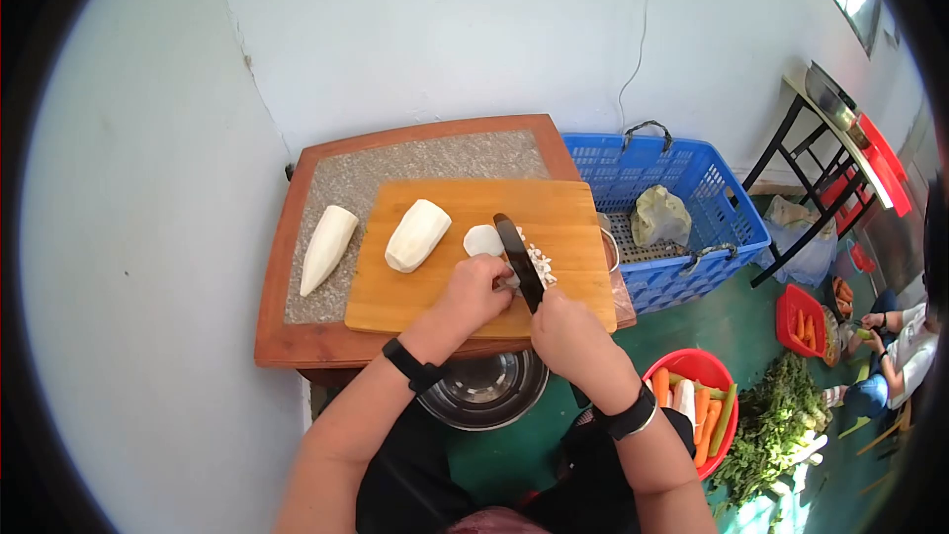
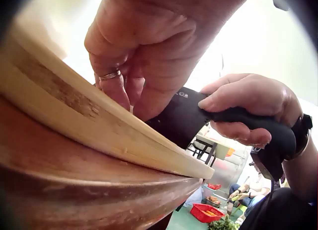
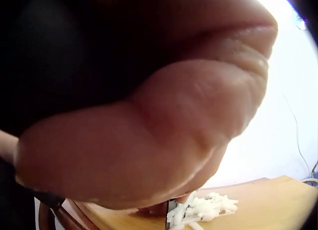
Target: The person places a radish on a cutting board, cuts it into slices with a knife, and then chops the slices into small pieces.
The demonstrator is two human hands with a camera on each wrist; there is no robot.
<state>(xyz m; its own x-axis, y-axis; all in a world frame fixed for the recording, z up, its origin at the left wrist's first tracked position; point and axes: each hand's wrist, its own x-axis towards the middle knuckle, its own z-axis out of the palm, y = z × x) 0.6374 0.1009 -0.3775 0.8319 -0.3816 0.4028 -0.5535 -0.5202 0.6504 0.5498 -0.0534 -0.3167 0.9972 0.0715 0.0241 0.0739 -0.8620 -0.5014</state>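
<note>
In the head view the left hand [image 1: 479, 292] curls its fingers down on a radish stub [image 1: 482, 239] on the cutting board [image 1: 559, 208]. The right hand [image 1: 568, 329] is wrapped round the handle of the cleaver [image 1: 519, 255], whose blade stands at the stub's 3 o'clock. Diced radish [image 1: 541, 265] lies at the blade's 3 o'clock.

This looks like dicing in progress. The next cut calls for tucked fingertips and a blade set slightly toward 9 o'clock.

There are three radish pieces: the stub, a chunk [image 1: 417, 234] on the board, and a tapered piece [image 1: 327, 248] on the bench [image 1: 297, 346]. There is one cleaver, one board and one heap.

In the left wrist view the left hand [image 2: 149, 51] has bent fingers touching the board [image 2: 99, 123], hiding the stub. The cleaver [image 2: 179, 118] is just beside it, and the right hand [image 2: 248, 108] is clenched on the handle.

In the right wrist view the right hand [image 3: 149, 115] fills the frame and I cannot tell its grip here. The diced radish [image 3: 203, 209] lies at 5 o'clock.
</note>
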